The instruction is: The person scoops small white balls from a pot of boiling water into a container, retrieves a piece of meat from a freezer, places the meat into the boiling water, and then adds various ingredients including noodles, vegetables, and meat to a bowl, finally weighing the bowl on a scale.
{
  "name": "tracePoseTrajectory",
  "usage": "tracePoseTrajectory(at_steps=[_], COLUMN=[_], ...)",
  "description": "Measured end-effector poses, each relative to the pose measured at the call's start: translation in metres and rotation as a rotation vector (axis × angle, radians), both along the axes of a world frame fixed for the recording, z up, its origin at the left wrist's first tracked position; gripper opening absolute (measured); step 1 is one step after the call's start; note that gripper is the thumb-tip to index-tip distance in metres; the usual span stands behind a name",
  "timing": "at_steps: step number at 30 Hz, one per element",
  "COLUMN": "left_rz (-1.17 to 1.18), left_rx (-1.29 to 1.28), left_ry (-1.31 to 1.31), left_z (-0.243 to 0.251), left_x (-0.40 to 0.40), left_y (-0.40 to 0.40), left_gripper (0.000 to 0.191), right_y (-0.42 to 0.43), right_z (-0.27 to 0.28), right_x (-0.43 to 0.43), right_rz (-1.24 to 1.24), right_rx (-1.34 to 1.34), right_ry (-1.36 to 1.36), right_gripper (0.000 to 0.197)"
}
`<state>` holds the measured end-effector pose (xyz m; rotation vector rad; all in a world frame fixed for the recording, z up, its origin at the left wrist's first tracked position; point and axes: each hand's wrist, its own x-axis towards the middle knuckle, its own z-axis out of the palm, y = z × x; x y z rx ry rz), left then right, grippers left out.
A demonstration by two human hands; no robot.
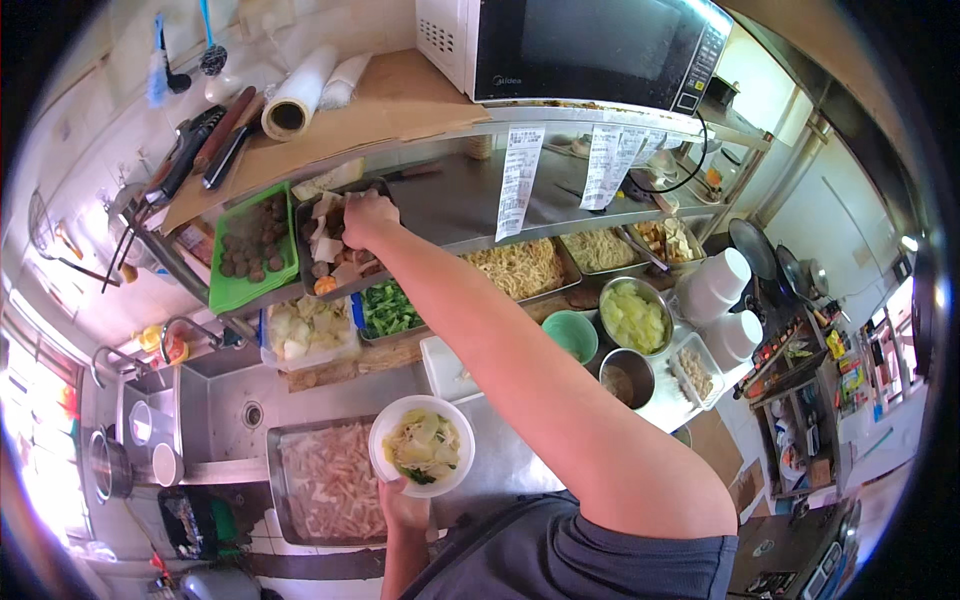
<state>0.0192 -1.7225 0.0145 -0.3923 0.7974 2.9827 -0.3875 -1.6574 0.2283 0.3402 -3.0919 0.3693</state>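
My left hand (405, 510) holds a white bowl (377, 442) from below and the side. Pale sliced vegetables and some dark greens (421, 450) lie in it. With my right arm stretched forward, my right hand (370, 216) reaches into a dark metal tray (306, 262) of mixed pieces on the shelf; the fingertips are hidden, so a hold on any piece cannot be told. Beside that tray, a green tray (225, 292) carries dark brown balls (259, 240). Below the bowl's left side is a metal tray (274, 480) of pale pink strips of meat (330, 480).
Containers of cut cabbage (311, 326), chopped greens (390, 307) and noodles (517, 266) line the counter. Bowls of vegetables and stacked white bowls (712, 285) stand at right. A microwave oven (592, 52) and hanging paper slips (520, 180) are above. A sink (217, 405) lies left.
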Motion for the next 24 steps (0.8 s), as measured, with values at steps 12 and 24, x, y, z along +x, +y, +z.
tracePoseTrajectory(at_steps=[12, 24], left_rz=[0.019, 0.041], left_rx=[0.0, -0.149], left_ry=[0.019, 0.085], left_z=[0.014, 0.048], left_x=[-0.007, -0.033], left_y=[-0.001, 0.009], left_gripper=[0.069, 0.066], right_y=[-0.017, 0.001], right_z=[-0.036, -0.03], right_x=[-0.018, -0.019], right_rz=[0.119, 0.09], right_rx=[-0.05, -0.303], right_ry=[0.343, 0.561], right_gripper=[0.032, 0.03])
